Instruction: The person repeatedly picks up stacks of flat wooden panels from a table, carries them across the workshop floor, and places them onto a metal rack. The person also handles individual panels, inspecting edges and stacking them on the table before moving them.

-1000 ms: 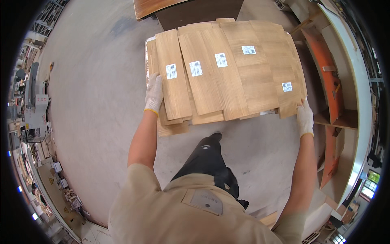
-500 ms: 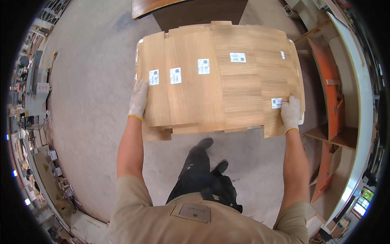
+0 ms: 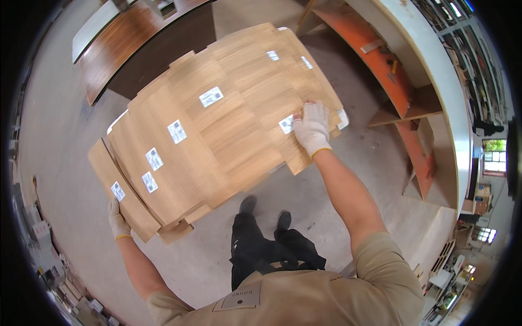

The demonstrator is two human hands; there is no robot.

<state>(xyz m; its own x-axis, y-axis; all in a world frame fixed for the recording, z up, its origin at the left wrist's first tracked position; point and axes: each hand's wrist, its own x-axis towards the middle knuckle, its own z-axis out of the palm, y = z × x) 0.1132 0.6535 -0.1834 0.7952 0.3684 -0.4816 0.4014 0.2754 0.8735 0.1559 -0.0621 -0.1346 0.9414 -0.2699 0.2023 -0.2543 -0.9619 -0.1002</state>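
Note:
A broad stack of light wood-grain boards [image 3: 217, 141] with white labels lies slantwise in front of me. At its left end, one narrow labelled board [image 3: 124, 191] sits apart from its neighbour, with a thin dark gap between them. My left hand [image 3: 117, 220], in a pale knit glove with a yellow cuff, is closed on this board's outer edge; some fingers are hidden. My right hand [image 3: 314, 129], gloved alike, lies on top at the near right with its fingers stretched out, beside a white label [image 3: 286, 124]. White wrapping [image 3: 342, 119] shows at the stack's right corner.
A brown-topped table [image 3: 122, 43] stands beyond the stack at far left. To the right is a cabinet frame with orange panels [image 3: 380, 68], where a hammer [image 3: 392, 69] lies. Grey concrete floor [image 3: 60, 136] stretches on the left; my shoes [image 3: 248, 205] are just below the stack.
My left hand has drawn the leftmost board away from the stack, baring another label beside it. The view has turned, so the stack now lies slanted. My right hand stays on the boards.

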